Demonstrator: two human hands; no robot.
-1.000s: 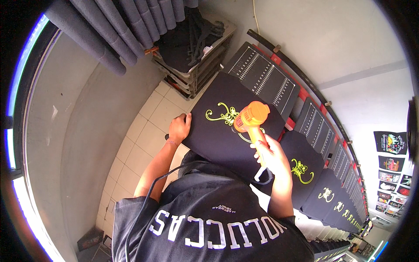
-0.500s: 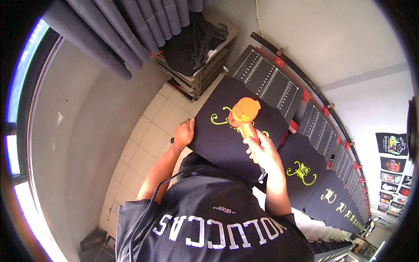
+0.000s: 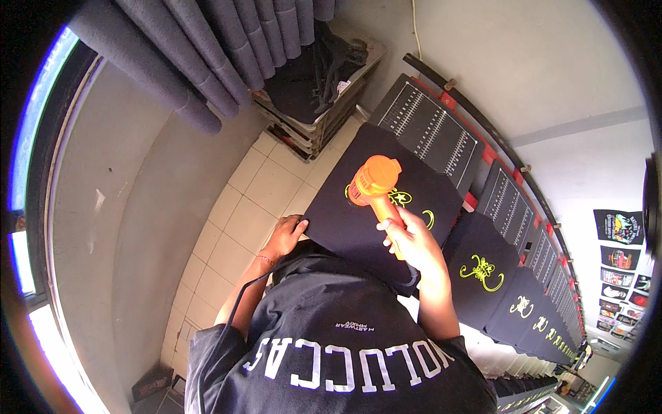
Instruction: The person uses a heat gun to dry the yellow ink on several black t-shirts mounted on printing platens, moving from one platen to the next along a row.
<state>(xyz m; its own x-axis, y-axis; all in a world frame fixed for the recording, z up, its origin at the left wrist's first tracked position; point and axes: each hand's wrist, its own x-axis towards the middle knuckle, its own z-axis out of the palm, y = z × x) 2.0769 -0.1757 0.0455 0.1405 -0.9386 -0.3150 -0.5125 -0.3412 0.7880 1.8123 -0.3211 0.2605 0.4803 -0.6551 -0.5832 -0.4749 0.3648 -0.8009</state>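
My right hand is wrapped around the handle of an orange heat gun. The gun hangs over black fabric stretched on a flat board, its nozzle by the left end of a yellow-green scroll print. Part of that print is hidden behind the gun. At the board's left corner, my left hand is closed on the fabric-covered edge, thumb on top and the other fingers partly out of sight.
More boards with black printed fabric run in a row to the right. Dark panels with white ruler marks stand behind them on a red frame. Stacked crates and grey rolls are far left. A black cord crosses my left arm.
The heat gun has shifted left across the print, uncovering more of its middle and right. My left hand stays at the board's edge, its wrist lower. The view has shifted slightly.
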